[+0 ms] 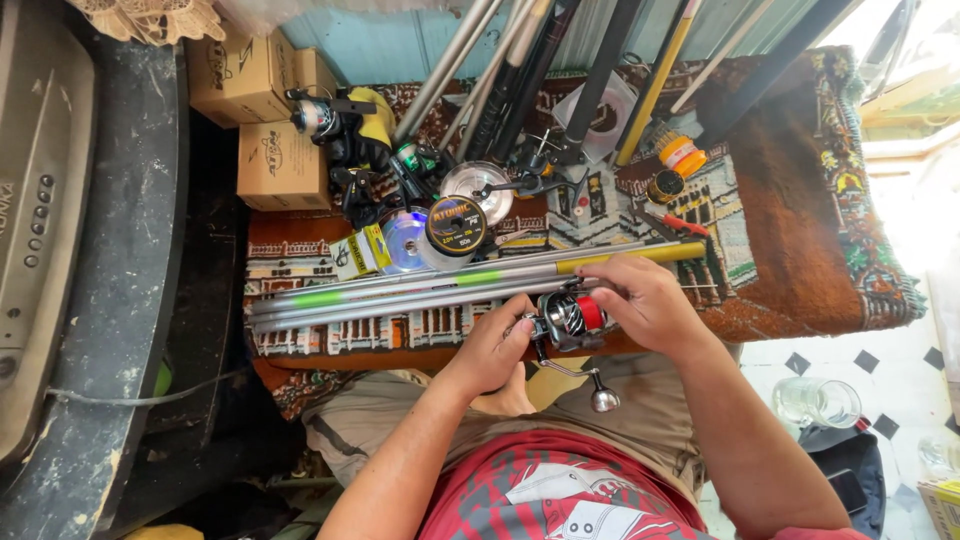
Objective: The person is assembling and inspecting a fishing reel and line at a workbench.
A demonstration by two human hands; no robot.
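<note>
Both hands on a spinning reel (568, 318) held over the lap, just below the bundle of rod sections (420, 290) lying across the patterned rug (800, 230). Right hand (645, 303) clasps the reel body from 2 o'clock; left hand (497, 350) pinches it from 8 o'clock. Handle knob (604, 400) hangs free at 6 o'clock. Risk: a slipping grip could drop the reel; the knob may snag on the shorts (620, 410). Line spools (455, 225) crowd 11 o'clock.

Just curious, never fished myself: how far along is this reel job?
Done: grey fishing rods lie laid out on the patterned rug. In hand: both hands, left hand and right hand, hold the silver-and-red spinning reel. Left: it doesn't look mounted on any rod yet.
</note>
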